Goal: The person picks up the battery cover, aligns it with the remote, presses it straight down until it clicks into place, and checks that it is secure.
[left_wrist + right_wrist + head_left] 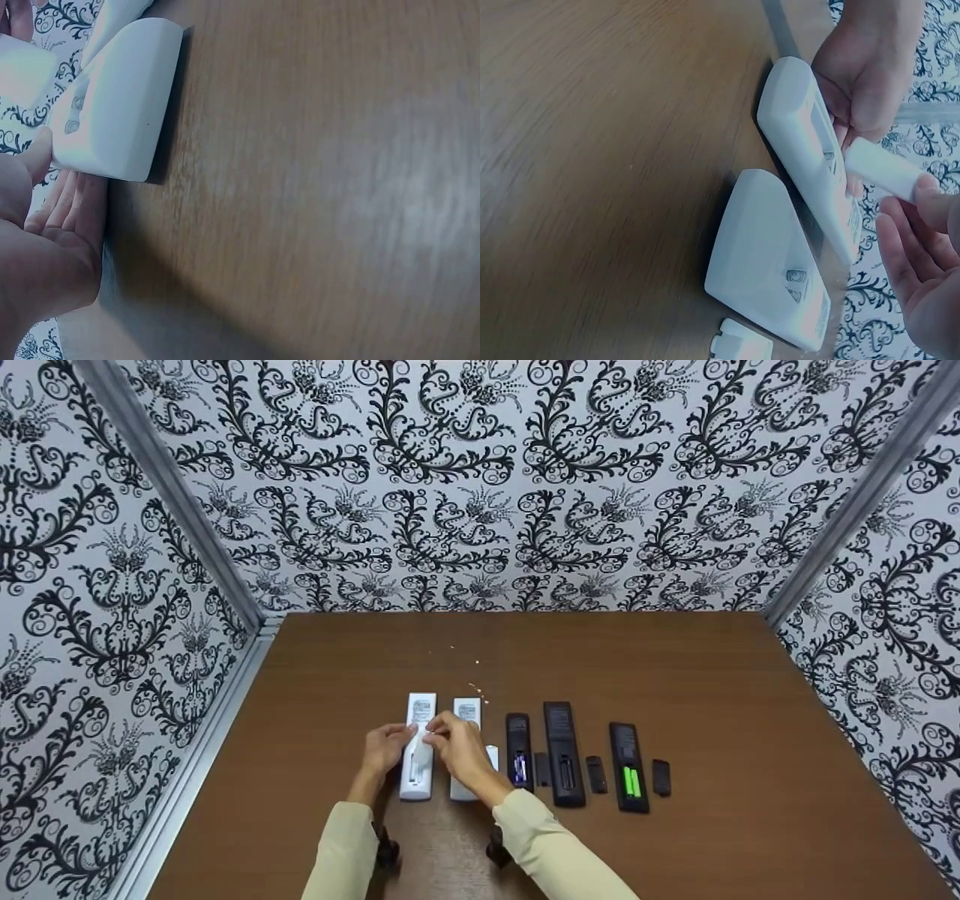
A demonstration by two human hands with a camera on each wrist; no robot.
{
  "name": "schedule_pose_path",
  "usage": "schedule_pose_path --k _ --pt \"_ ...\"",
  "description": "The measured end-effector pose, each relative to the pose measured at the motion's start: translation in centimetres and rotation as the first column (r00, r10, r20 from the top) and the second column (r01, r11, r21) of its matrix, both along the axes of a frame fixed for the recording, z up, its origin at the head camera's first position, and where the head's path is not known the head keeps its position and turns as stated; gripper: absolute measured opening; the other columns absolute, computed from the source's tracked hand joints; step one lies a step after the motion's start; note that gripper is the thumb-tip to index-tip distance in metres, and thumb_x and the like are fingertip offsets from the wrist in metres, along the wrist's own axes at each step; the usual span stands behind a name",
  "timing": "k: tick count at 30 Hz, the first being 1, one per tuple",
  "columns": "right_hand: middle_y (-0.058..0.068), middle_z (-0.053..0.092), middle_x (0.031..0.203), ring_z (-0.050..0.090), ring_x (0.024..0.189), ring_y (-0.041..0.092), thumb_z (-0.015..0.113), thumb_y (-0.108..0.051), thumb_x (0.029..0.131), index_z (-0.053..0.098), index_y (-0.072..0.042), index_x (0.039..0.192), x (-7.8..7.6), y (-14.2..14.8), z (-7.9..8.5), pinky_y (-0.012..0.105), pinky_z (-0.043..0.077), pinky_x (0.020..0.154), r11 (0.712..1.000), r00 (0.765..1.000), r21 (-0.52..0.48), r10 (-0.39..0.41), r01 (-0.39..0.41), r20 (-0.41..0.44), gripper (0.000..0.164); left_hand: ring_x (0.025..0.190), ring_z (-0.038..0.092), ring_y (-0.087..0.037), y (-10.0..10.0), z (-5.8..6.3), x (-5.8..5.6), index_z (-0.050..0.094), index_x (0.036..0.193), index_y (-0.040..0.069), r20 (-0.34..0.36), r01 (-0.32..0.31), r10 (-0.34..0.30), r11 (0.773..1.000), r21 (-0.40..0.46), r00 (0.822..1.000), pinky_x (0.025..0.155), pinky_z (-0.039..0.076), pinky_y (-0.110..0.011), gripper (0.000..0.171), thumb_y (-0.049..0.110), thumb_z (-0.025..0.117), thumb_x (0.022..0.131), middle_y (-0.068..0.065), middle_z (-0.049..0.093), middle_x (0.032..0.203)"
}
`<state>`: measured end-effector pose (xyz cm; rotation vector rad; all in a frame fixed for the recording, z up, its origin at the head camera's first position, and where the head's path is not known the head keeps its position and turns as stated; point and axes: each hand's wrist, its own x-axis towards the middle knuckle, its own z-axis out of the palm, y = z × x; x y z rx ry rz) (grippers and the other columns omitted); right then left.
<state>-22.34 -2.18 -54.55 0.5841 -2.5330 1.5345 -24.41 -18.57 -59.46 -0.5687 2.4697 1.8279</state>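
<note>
A white remote control (pixel 423 706) lies back side up on the wooden table, its battery compartment (pixel 417 775) uncovered. My left hand (pixel 382 748) holds it at its left side, the thumb against the edge. Over the compartment, my right hand (pixel 461 750) pinches a white battery cover (pixel 885 169) between thumb and fingers, tilted and raised off the remote. A second white remote (pixel 754 247) lies just to the right, partly hidden under my right hand in the head view. Beside that one is another white battery cover (pixel 742 345).
Farther right lie a short black remote (pixel 517 726), a long black remote (pixel 559 727) and a third black remote (pixel 623 741) with two green batteries (pixel 631 782). Black covers (pixel 596 775) lie beside them. Small white bits (pixel 477 688) dot the table; patterned walls (pixel 480 510) enclose it.
</note>
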Motion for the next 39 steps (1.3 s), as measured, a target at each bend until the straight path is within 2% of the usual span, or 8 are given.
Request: schedule_pose_path --k 4,6,11,18,26,32,39 --pt "0.014 0.076 0.088 0.072 0.08 0.021 0.076 -0.005 0.085 0.071 -0.001 0.09 -0.2 -0.3 -0.2 0.02 0.054 0.07 0.999 0.998 -0.047 0.014 -0.011 0.063 0.009 0.08 0.065 -0.014 0.0 0.0 0.1 0.066 0.115 -0.012 -0.011 -0.007 0.007 0.999 0.034 1.0 0.07 0.049 -0.022 0.04 0.021 0.069 0.094 -0.028 0.072 0.109" --pt "0.014 0.076 0.088 0.069 0.076 0.018 0.077 -0.006 0.084 0.072 -0.001 0.09 -0.2 -0.5 -0.4 0.02 0.053 0.067 0.998 0.996 -0.056 0.016 -0.011 0.09 0.009 0.081 0.065 -0.015 0.0 0.0 0.1 0.066 0.116 -0.013 -0.015 -0.005 0.006 0.999 0.036 1.0 0.069 0.049 -0.021 0.041 0.021 0.07 0.094 -0.029 0.072 0.11" --pt "0.011 0.076 0.088 0.064 0.074 0.009 0.078 -0.008 0.084 0.074 -0.003 0.09 -0.4 -0.8 -1.0 0.019 0.051 0.065 0.999 0.992 -0.04 0.007 -0.002 0.124 0.009 0.091 0.067 -0.019 0.0 0.0 0.0 0.065 0.118 -0.013 -0.014 -0.005 0.006 1.0 0.014 1.0 0.074 0.051 -0.022 0.043 0.022 0.07 0.094 -0.03 0.069 0.116" --pt "0.009 0.076 0.087 0.06 0.071 0.006 0.076 -0.009 0.086 0.075 -0.004 0.091 -0.2 -0.9 -1.2 0.019 0.049 0.063 1.0 0.988 -0.001 -0.006 0.006 0.154 0.007 0.096 0.068 -0.023 0.2 0.1 0.0 0.065 0.118 -0.013 0.004 -0.006 0.006 1.0 0.017 1.0 0.082 0.053 -0.03 0.042 0.022 0.069 0.095 -0.031 0.068 0.118" --pt "0.01 0.076 0.087 0.059 0.07 0.005 0.077 -0.008 0.085 0.075 -0.003 0.09 0.0 -1.0 -1.3 0.018 0.049 0.063 1.0 0.991 0.0 0.015 -0.015 0.129 0.007 0.107 0.068 -0.031 0.1 0.2 0.0 0.065 0.119 -0.012 0.022 0.0 0.0 1.0 -0.001 1.0 0.092 0.053 -0.038 0.043 0.023 0.069 0.095 -0.031 0.067 0.121" --pt "0.01 0.075 0.088 0.063 0.073 0.008 0.076 -0.007 0.087 0.075 -0.003 0.089 0.1 -1.0 -1.7 0.018 0.049 0.065 0.999 0.994 0.026 0.033 -0.036 0.101 0.005 0.106 0.068 -0.03 0.2 0.3 0.1 0.065 0.118 -0.013 0.008 0.004 -0.004 1.0 -0.004 1.0 0.092 0.053 -0.037 0.042 0.022 0.068 0.095 -0.031 0.067 0.12" --pt "0.011 0.075 0.091 0.067 0.08 0.016 0.076 -0.007 0.086 0.075 -0.003 0.092 0.4 -1.3 -2.2 0.02 0.052 0.071 0.999 0.998 0.036 0.02 -0.023 0.063 0.007 0.1 0.069 -0.027 0.3 0.5 0.2 0.066 0.117 -0.012 0.014 -0.005 0.005 1.0 -0.008 1.0 0.086 0.054 -0.033 0.04 0.022 0.068 0.096 -0.031 0.069 0.117"
